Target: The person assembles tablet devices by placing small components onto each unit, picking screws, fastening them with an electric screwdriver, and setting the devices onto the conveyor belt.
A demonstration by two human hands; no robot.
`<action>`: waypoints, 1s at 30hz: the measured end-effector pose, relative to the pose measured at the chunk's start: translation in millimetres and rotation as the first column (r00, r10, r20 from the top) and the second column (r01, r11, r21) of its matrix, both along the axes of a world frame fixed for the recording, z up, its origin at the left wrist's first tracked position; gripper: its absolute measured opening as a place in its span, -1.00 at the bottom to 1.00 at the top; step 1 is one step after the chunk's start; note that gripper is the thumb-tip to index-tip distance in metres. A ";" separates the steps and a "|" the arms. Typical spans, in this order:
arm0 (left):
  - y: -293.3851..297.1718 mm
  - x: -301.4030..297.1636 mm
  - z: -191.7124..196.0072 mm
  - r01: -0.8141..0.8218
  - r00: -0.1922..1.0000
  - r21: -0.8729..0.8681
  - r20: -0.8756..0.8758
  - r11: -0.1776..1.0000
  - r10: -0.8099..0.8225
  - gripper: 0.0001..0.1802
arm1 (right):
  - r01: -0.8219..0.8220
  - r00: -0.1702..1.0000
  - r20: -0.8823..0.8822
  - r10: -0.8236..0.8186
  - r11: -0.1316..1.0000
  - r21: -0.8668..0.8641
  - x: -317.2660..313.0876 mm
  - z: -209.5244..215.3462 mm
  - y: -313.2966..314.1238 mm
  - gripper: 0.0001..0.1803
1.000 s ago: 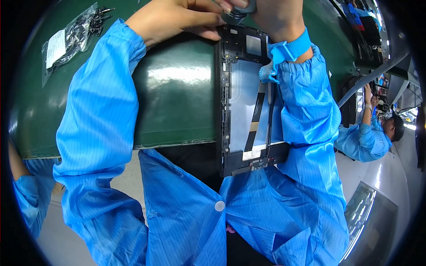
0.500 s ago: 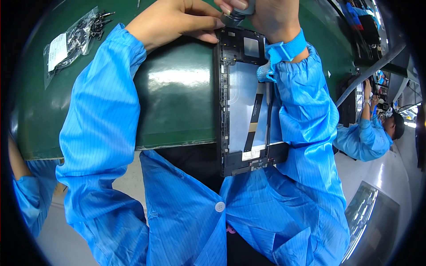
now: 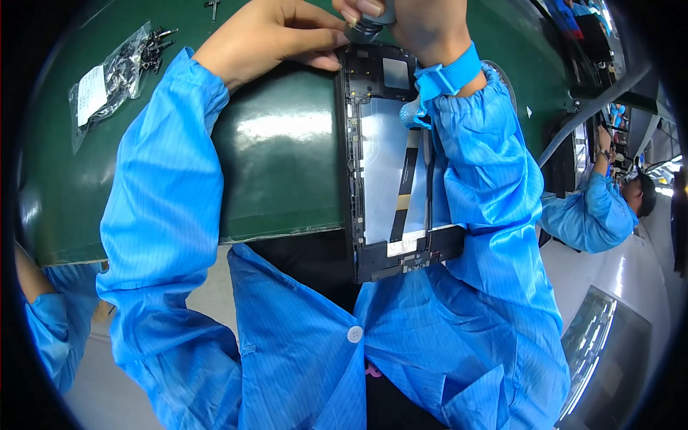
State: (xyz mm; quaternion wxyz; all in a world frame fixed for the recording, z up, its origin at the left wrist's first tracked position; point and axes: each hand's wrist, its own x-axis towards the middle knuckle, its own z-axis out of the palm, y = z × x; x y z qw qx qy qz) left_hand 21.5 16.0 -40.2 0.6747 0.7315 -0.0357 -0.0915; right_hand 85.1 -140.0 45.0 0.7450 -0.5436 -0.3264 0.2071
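A black tablet housing (image 3: 376, 265) lies lengthwise with its inside up, reaching past the table's front edge toward my lap. A bluish sheet (image 3: 378, 158) and a dark ribbon cable (image 3: 407, 186) show within it. My left hand (image 3: 261, 36) is closed at the far left corner, fingertips on the housing's edge and thumb beside the tool's nose. In my right hand (image 3: 426, 32) is a grey cylindrical tool (image 3: 363, 30), like an electric screwdriver, its nose down at the far end. Its tip is hidden. A blue wrist strap (image 3: 459, 73) circles my right wrist; its loose end hangs over the housing.
On the green table (image 3: 287, 172) at far left lies a clear bag (image 3: 118, 79) with small black parts spilling out. A small metal piece (image 3: 212, 8) lies at the far edge. Another person (image 3: 598, 211) sits at right; a sleeved arm (image 3: 54, 308) shows at left.
The housing and both hands appear slightly further left, while the table items also shift a little in view. The small metal piece shows more fully. Both grips look the same.
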 end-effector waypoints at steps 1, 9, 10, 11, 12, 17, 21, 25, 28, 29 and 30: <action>-0.2 0.0 2.1 0.001 1.000 -0.010 -0.017 1.000 -0.001 -0.74 | -0.014 1.000 -0.021 0.015 0.999 0.030 0.0 0.0 1.2 -0.68; -2.4 -3.3 16.3 0.003 0.999 -0.026 0.050 1.000 -0.001 -0.69 | 0.054 0.998 -0.021 -0.054 0.998 0.032 0.1 2.3 3.1 -0.67; 1.8 -4.6 20.7 0.031 0.999 0.041 0.007 0.999 -0.032 -0.70 | 0.065 0.998 -0.011 -0.065 0.997 0.028 1.1 0.9 4.4 -0.68; 6.3 -6.3 25.7 0.059 0.998 0.116 -0.037 0.992 -0.055 -0.71 | 0.073 0.997 0.000 -0.073 0.997 0.032 1.6 -2.5 8.6 -0.68; 4.2 -13.6 20.6 -0.075 0.997 0.139 0.015 0.987 0.074 -0.73 | 0.093 0.995 0.041 -0.094 0.995 0.031 -0.3 -4.4 12.2 -0.69; -88.5 -127.0 58.8 -0.389 0.820 0.706 0.558 0.592 -0.125 -0.23 | -0.023 1.000 -0.021 0.022 0.999 -0.037 12.7 14.2 -11.2 -0.74; -163.1 -190.0 28.7 -0.290 0.892 0.805 0.423 0.517 -0.158 -0.06 | 0.028 0.964 0.263 -0.047 0.997 0.076 42.9 23.1 -53.0 -0.69; -143.1 -165.9 26.0 -0.345 0.899 0.787 0.433 0.511 -0.060 -0.16 | 0.334 0.933 0.116 -0.342 0.939 0.080 45.1 51.4 -116.3 -0.68; -117.2 -119.0 29.4 -0.400 0.879 0.790 0.474 0.465 -0.049 -0.19 | 0.539 0.829 0.163 -0.535 0.842 0.026 69.0 47.3 -180.4 -0.62; -105.2 -101.1 26.9 -0.431 0.862 0.784 0.504 0.447 -0.053 -0.21 | 0.612 0.774 0.168 -0.610 0.790 0.047 71.9 47.0 -192.4 -0.62; -94.9 -79.9 24.9 -0.461 0.842 0.767 0.537 0.446 -0.053 -0.25 | 0.640 0.752 0.143 -0.644 0.765 0.077 75.8 45.7 -208.9 -0.63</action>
